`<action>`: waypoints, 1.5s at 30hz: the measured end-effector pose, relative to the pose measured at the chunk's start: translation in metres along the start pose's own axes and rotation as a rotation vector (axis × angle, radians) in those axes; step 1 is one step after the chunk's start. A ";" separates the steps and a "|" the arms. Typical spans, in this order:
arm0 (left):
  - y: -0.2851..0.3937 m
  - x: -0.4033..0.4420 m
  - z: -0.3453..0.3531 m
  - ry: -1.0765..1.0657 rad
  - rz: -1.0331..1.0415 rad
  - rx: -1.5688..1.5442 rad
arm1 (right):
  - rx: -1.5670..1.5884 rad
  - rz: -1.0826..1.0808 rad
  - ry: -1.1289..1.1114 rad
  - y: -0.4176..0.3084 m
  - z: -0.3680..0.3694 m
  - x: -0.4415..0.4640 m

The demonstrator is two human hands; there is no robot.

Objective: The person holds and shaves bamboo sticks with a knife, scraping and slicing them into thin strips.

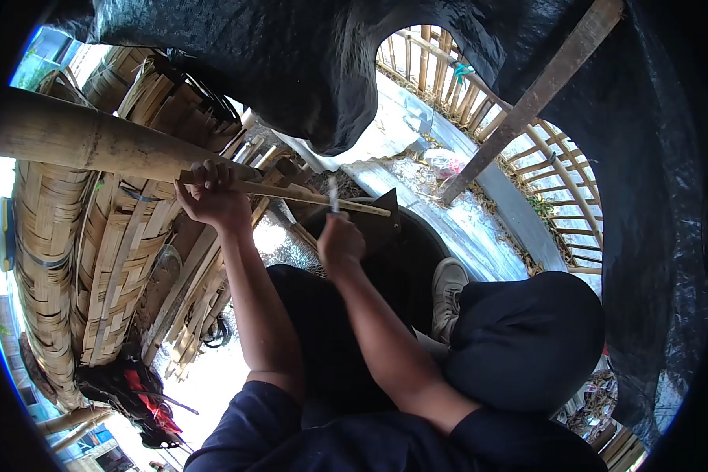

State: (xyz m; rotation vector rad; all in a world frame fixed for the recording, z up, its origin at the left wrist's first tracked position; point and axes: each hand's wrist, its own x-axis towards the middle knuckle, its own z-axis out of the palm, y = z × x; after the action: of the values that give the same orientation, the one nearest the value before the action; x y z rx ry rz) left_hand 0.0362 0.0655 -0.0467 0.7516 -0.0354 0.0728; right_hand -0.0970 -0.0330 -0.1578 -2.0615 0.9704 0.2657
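Observation:
My left hand (211, 198) is wrapped round one end of a long, flat bamboo strip (291, 193). The strip slants away to the right, and its far end lies over a dark, pointed board (380, 230). In a closed fist, my right hand (341, 242) grips a knife (333, 195) with the blade pointing up. That blade is close beside the strip; whether the two touch I cannot tell. Under the board is a dark, round-rimmed object (429, 236), partly hidden by my arm and legs.
At the left, a thick bamboo pole (94, 141) crosses above rolled woven bamboo panels (47, 259). Loose bamboo strips (200, 315) lie beside my left arm. Black plastic sheeting (291, 63) hangs overhead, near a slanted wooden post (527, 106). A bamboo fence (562, 169) stands behind. My shoe (448, 295) is at centre right.

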 end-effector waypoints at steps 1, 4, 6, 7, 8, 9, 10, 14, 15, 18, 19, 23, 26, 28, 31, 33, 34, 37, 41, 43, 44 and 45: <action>0.000 0.000 0.001 -0.002 -0.002 0.001 | -0.014 0.053 0.006 0.025 0.003 0.011; -0.002 -0.001 0.012 -0.087 -0.034 -0.043 | -0.012 0.104 -0.008 0.049 -0.007 0.024; -0.006 -0.004 0.022 -0.089 -0.021 -0.014 | 0.041 0.038 -0.016 0.039 -0.013 0.022; -0.007 -0.004 0.026 -0.085 -0.021 -0.017 | 0.082 -0.027 -0.001 0.019 -0.020 0.013; -0.007 -0.005 0.028 -0.096 -0.016 -0.009 | 0.128 -0.102 -0.014 -0.005 -0.028 0.000; -0.008 -0.006 0.027 -0.103 -0.011 0.002 | 0.174 -0.175 -0.032 -0.025 -0.033 -0.013; -0.008 -0.006 0.023 -0.092 -0.013 0.007 | 0.170 -0.171 -0.042 -0.034 -0.030 -0.020; -0.002 0.001 0.003 -0.083 -0.019 -0.021 | 0.170 -0.244 -0.018 -0.021 -0.015 -0.008; -0.001 0.004 -0.004 -0.068 -0.017 -0.033 | 0.152 -0.208 -0.002 0.003 -0.007 0.005; 0.000 0.009 -0.014 0.094 0.032 0.030 | 0.153 -0.197 0.045 0.017 0.006 0.019; -0.002 0.009 -0.012 0.095 0.032 0.025 | 0.169 -0.228 0.075 0.017 0.004 0.020; -0.012 0.004 0.016 -0.024 0.055 0.042 | 0.283 -0.315 -0.074 -0.022 -0.020 -0.004; -0.012 0.000 0.018 -0.063 0.064 0.062 | 0.291 -0.326 0.020 -0.031 -0.017 -0.010; -0.010 0.002 0.013 -0.078 0.062 0.050 | 0.327 -0.381 0.042 -0.017 -0.005 0.003; -0.006 0.002 0.004 0.122 0.098 0.085 | 0.270 -0.397 0.039 -0.019 0.006 0.005; -0.005 0.002 0.005 0.218 0.082 0.077 | 0.206 -0.384 0.029 -0.028 0.002 -0.003; -0.005 0.001 0.008 0.213 0.088 0.077 | 0.202 -0.334 0.015 -0.035 -0.002 -0.011; -0.010 -0.001 0.016 -0.085 0.062 0.038 | 0.262 -0.302 0.047 -0.037 -0.002 -0.012; -0.016 -0.002 0.033 -0.097 0.090 0.099 | 0.226 -0.350 0.066 -0.026 -0.015 -0.004; -0.013 -0.003 0.029 -0.036 0.079 0.073 | 0.199 -0.337 0.066 -0.025 -0.012 -0.004; -0.012 -0.003 0.028 0.020 0.066 0.050 | 0.176 -0.322 0.067 -0.025 -0.011 -0.004; -0.011 -0.002 0.024 0.021 0.069 0.046 | 0.174 -0.326 0.069 -0.019 -0.008 -0.001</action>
State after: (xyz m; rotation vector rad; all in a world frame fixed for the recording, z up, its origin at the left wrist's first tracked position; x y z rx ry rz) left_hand 0.0352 0.0412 -0.0367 0.7955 -0.0399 0.1472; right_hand -0.0858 -0.0315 -0.1411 -2.0392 0.6575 -0.0593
